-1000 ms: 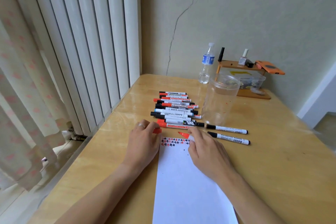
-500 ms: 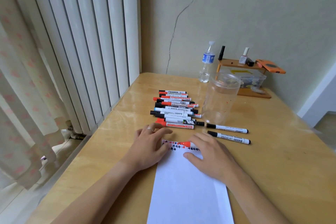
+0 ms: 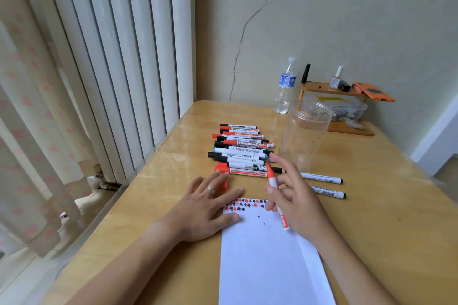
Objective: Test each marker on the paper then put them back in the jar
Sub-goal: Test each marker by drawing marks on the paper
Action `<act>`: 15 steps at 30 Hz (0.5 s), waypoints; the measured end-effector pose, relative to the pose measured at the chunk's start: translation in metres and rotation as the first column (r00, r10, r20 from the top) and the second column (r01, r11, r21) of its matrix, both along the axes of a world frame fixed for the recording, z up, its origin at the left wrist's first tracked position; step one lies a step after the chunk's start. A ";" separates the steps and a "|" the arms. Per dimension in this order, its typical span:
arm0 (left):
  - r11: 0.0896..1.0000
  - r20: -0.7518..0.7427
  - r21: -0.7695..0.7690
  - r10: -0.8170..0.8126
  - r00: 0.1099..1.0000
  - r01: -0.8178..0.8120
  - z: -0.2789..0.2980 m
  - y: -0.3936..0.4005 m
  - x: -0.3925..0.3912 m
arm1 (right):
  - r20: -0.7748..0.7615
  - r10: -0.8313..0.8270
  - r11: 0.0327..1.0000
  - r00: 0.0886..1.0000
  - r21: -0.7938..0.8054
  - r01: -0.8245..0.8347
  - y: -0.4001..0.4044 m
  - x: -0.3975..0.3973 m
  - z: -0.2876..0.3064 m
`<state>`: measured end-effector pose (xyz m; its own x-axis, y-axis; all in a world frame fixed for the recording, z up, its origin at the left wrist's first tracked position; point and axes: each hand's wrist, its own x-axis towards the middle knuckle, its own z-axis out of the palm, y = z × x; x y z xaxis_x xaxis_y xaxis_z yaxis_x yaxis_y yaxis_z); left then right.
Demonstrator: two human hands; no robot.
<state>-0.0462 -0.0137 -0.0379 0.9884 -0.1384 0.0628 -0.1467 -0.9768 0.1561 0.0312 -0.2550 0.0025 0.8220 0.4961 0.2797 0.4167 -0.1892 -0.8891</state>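
table [image 3: 371, 218]: wood, everything's on it
paper [image 3: 267, 262]: under my left thumb
jar [image 3: 306, 131]: upright, 12 o'clock of my right hand [image 3: 297, 202]
left hand [image 3: 208, 208]: flat, fingers spread, red cap [image 3: 222, 186] beneath
red marker [image 3: 276, 197]: uncapped, pinched in my right hand, tip up

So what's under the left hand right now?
The left hand lies flat, fingers straight. A red marker cap shows beneath its fingers on the table, and its thumb rests on the paper edge. Anything under the palm is covered.
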 end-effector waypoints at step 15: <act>0.999 -0.050 0.052 0.008 0.999 -0.005 0.001 -0.002 0.002 | -0.321 -0.024 0.994 0.947 0.094 0.058 0.022 -0.011 -0.016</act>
<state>-0.0445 -0.0159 -0.0369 0.9910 -0.1340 0.0057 -0.1338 -0.9847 0.1119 0.0204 -0.2325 -0.0140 0.8955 0.4427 0.0464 0.1019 -0.1022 -0.9895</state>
